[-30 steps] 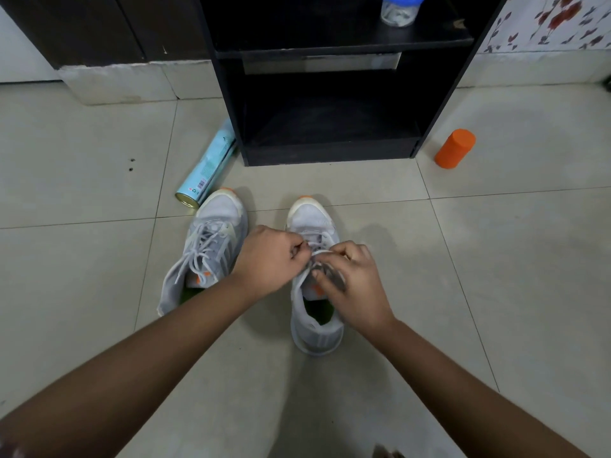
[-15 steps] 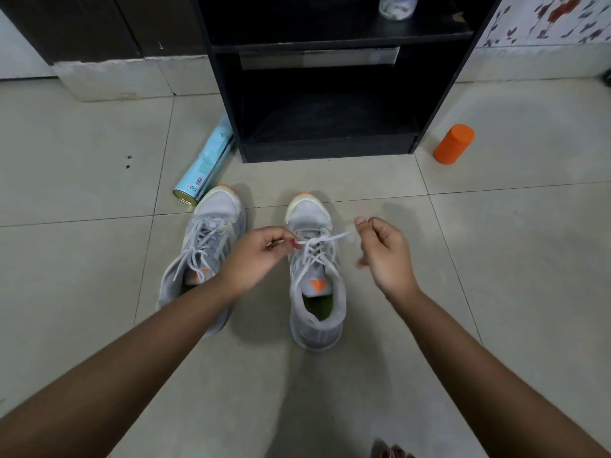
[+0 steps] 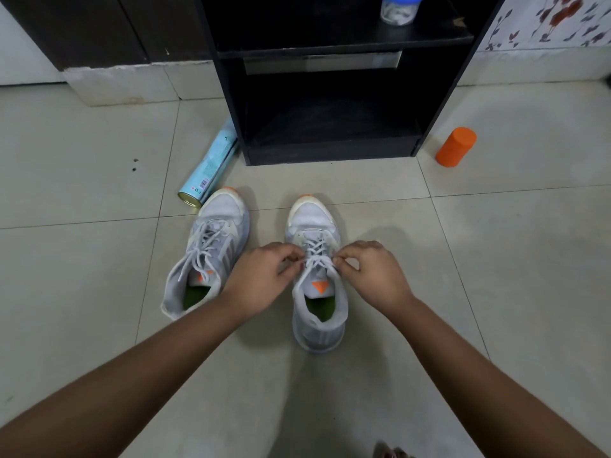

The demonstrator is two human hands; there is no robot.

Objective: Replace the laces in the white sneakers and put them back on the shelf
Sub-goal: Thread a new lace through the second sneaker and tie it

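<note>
Though spread wider before, left hand [image 3: 263, 276], right hand [image 3: 375, 276] closer, fingers [image 3: 345, 256] pinching lace [image 3: 318, 259].

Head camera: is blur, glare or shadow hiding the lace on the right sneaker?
Head view: no glare or blur on the lace; the left hand and right hand cover only its ends; soft shadow lies beside the right sneaker; the shelf interior is dark.

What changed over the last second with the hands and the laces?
The left hand and right hand pulled the lace apart sideways, then closed back in, both pinching it over the right-hand sneaker. The other sneaker, can and orange cylinder stayed put.
</note>
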